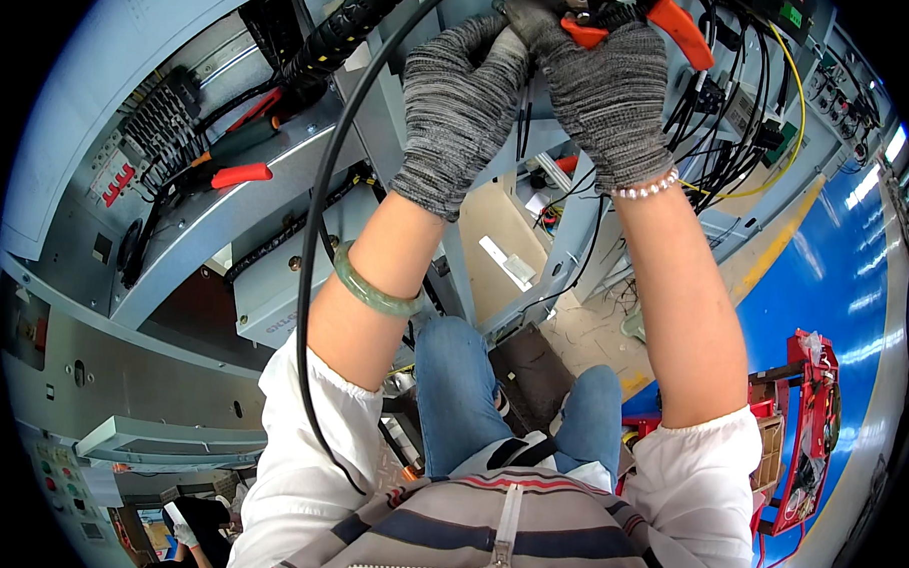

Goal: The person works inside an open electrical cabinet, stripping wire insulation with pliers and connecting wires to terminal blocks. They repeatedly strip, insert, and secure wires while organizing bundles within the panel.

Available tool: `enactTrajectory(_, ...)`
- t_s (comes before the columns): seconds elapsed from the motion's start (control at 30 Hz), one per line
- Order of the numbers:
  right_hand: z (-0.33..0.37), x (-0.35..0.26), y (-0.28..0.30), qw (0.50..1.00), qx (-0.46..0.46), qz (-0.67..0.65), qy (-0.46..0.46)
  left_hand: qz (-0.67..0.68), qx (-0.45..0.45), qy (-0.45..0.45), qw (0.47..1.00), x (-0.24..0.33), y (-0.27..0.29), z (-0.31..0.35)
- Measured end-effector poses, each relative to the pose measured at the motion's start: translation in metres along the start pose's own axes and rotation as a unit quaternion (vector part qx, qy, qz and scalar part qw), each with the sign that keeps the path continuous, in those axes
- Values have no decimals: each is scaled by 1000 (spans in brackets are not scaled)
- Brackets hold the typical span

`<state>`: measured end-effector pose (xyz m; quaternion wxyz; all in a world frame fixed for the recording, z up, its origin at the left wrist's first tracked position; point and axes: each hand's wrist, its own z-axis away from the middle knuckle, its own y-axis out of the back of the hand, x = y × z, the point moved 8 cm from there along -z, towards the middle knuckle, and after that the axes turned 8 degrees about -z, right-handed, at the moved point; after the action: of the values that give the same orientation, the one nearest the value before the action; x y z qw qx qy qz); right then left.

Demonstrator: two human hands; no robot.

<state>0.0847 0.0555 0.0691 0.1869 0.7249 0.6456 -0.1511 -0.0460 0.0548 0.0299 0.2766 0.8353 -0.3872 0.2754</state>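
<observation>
Both hands wear grey knitted gloves and meet at the top edge, in front of a grey metal cabinet frame. My left hand [461, 109] is closed, thumb and fingers pinched near the right fingertips; what they hold is hidden. My right hand [611, 104] is closed around a pliers-like tool with orange handles [686, 30], whose jaws cannot be made out. A thick black cable [320, 194] curves down from the top, passing left of my left hand and over my left sleeve. Thin black wires [523, 121] hang below the hands.
Red-handled pliers [242, 174] lie on the cabinet ledge at left, near a row of terminals [160, 123]. Loose black wires [730, 143] and a yellow wire [803, 106] hang at right. A red cart [810, 427] stands on the blue floor [789, 296]. Another person's gloved hand [185, 535] shows lower left.
</observation>
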Motion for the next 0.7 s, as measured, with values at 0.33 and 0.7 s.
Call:
enactTrajectory(0.33, 3, 4, -1, 998, 15, -61, -25, -2, 30, -16, 999, 1, 3, 1)
enactTrajectory(0.7, 5, 4, -3, 992, 23, -123, -20, 2, 15, 1, 1000, -7, -3, -2)
